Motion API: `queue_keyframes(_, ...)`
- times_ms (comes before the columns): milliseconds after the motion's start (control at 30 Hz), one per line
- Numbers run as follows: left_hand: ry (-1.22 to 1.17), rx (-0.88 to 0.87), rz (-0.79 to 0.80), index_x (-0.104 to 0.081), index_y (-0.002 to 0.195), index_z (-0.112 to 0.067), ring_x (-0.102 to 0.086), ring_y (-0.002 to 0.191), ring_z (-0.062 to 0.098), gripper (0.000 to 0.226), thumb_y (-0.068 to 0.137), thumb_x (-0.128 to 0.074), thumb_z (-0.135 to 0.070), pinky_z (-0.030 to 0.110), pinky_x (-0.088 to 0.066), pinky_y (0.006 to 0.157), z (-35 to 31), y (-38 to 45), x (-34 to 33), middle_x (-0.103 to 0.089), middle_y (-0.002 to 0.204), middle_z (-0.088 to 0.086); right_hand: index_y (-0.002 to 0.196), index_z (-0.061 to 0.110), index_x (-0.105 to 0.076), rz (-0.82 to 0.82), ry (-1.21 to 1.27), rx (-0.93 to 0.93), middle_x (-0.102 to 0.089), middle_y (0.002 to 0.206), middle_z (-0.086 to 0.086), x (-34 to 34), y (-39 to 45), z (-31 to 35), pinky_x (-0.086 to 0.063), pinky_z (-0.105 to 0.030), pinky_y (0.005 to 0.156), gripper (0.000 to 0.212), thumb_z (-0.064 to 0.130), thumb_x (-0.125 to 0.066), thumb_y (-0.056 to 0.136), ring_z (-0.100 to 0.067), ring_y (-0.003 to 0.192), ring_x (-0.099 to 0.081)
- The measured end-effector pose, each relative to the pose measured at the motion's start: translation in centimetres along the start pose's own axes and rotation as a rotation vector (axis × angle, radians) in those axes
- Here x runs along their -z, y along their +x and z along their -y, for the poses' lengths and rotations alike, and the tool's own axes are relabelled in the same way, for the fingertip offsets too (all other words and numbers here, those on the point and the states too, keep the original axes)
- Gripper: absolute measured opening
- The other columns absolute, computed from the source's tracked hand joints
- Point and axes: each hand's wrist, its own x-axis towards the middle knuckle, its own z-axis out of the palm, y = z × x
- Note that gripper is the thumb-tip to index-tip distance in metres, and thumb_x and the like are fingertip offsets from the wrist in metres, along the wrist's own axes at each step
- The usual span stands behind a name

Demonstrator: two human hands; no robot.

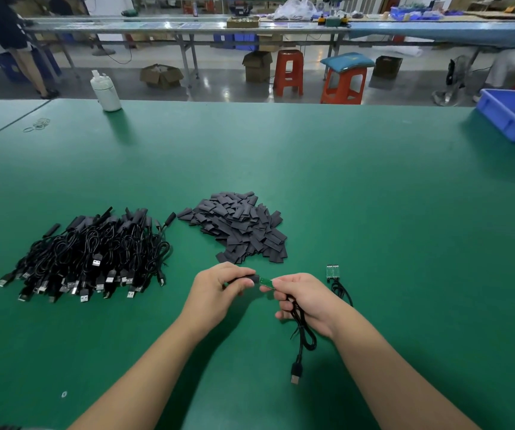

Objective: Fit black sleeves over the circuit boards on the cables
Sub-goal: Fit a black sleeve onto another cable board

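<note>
Left hand (219,287) pinching a black sleeve (248,278) between thumb and fingertips, mouth of the sleeve just meeting the end of a small green circuit board (266,283). Right hand (304,297) gripping the other end of that board together with its black cable (303,333), which loops down toward the body and ends in a USB plug (295,374) lying on the green table (374,197).

Sleeve probably light, soft, easily flattened: best held by its edges so the mouth stays open. Board likely thin, stiff, somewhat fragile at the solder joints: best held by its long edges, near the cable end, not by the wire alone.

Beyond the board, a heap of spare sleeves (237,226). Left of the heap, a pile of cables (91,256), apparently sleeved already. Right of the board, two bare boards (332,271) waiting.
</note>
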Motion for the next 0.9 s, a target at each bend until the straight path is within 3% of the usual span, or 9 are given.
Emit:
queue_keyframes(500, -0.058, 0.045, 0.018, -0.078, 0.099, -0.028, -0.064, 0.068, 0.008, 0.018, 0.085, -0.075, -0.017, 0.021, -0.050, 0.069, 0.3, -0.2, -0.1, -0.070, 0.082, -0.012, 0.104, 0.000, -0.071, -0.013, -0.061, 0.019, -0.045, 0.060, 0.005, 0.3, -0.2, -0.3, -0.052, -0.027, 0.056, 0.024, 0.016, -0.052, 0.103, -0.007, 0.049, -0.038)
queue_keyframes(733, 0.087, -0.068, 0.129, -0.078, 0.104, -0.021, -0.061, 0.079, -0.005, 0.020, 0.084, -0.076, -0.019, 0.012, -0.046, 0.078, -0.6, 0.0, 0.3, -0.070, 0.090, -0.016, 0.101, -0.003, -0.069, -0.022, -0.059, 0.009, -0.050, 0.063, 0.001, 0.4, -0.3, -0.3, -0.055, -0.030, 0.060, 0.022, 0.013, -0.053, 0.102, -0.009, 0.050, -0.041)
queue_keyframes(900, 0.130, -0.129, 0.120, -0.077, 0.105, -0.020, -0.061, 0.086, -0.003, 0.020, 0.084, -0.076, -0.020, 0.010, -0.045, 0.082, -1.0, 0.1, -0.1, -0.071, 0.094, -0.012, 0.090, -0.001, -0.066, 0.014, -0.081, 0.050, -0.059, 0.064, -0.001, -0.4, -0.6, -0.2, -0.061, -0.038, 0.071, 0.021, 0.011, -0.054, 0.102, -0.010, 0.052, -0.050)
